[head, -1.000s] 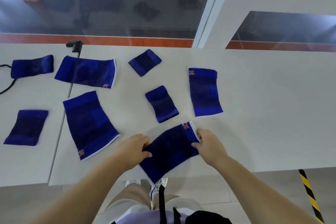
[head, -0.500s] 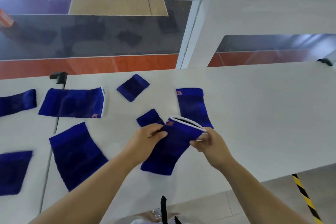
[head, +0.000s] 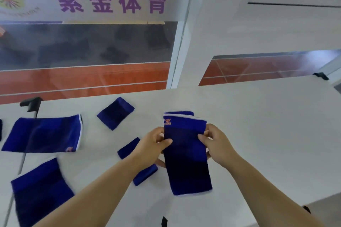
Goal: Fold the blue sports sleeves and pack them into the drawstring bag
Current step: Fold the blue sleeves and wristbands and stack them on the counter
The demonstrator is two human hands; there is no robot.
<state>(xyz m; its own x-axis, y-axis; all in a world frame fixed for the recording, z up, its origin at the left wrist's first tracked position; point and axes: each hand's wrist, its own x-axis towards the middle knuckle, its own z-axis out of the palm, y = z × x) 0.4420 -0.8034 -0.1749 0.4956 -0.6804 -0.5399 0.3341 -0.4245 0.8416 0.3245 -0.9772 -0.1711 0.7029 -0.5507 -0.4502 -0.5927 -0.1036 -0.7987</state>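
I see both hands raised over the white bench [head: 258, 125], holding one blue sports sleeve [head: 186, 155] between them. The left hand [head: 153, 145] grips the sleeve's left edge, thumb across the front and fingers [head: 160, 163] curled behind the cloth. The right hand [head: 215, 143] pinches the right edge the same way, thumb lying on the front face. The sleeve hangs roughly upright, its orange logo at the upper left corner and its white-trimmed lower hem toward 6 o'clock, near the bench's near edge. Whether that hem touches the bench, I cannot tell.

Just behind the held sleeve's top, at 12 o'clock, a sliver of a second sleeve [head: 178, 113] peeks out, lying flat on the bench. At 9 o'clock from the left hand, partly under the forearm, lies a small folded sleeve [head: 129, 148]. Another folded square [head: 115, 113] sits at about 10 o'clock, farther back. A wide flat sleeve [head: 44, 135] lies well off at 9 o'clock, and one more (blurred) lies at 8 o'clock [head: 40, 191], by the near left edge.

A black clamp [head: 32, 103] stands at the bench's far left rim. Behind the bench, a glass wall carries a frosted banner [head: 110, 0] with purple characters.
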